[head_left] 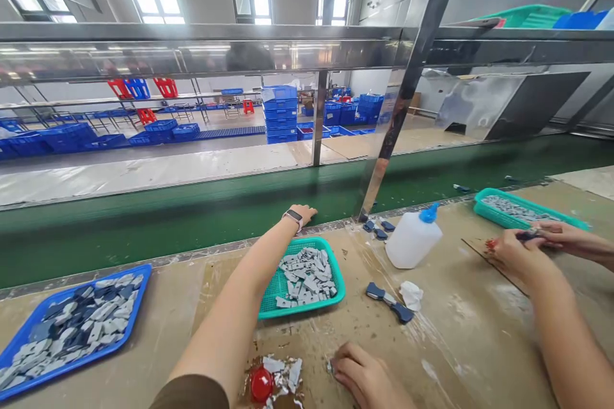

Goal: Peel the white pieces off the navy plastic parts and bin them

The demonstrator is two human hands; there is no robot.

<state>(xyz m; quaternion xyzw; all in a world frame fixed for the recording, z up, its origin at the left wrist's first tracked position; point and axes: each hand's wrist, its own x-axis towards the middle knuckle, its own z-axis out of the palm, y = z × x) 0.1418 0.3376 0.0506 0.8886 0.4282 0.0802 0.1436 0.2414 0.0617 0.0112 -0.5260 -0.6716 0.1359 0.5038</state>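
My left hand (304,213), with a watch on its wrist, is stretched forward over the near edge of the green conveyor belt (230,214). Its fingers look extended, and nothing shows in them. Below that forearm is a green basket (339,281) of grey plastic pieces (307,275). Close to me, my right hand (359,372) rests low over the cardboard with curled fingers. A small grey piece (330,365) shows at its fingertips, mostly hidden. To its left lie a round red cap (261,383) and grey-white scraps (294,376).
A blue tray (144,297) of grey and dark pieces is at left. Right of centre are a white bottle (412,241), a dark-handled cutter (389,301) and crumpled tissue (411,294). A co-worker's hands (522,255) work near another green basket (480,203). A metal post (391,121) rises beyond.
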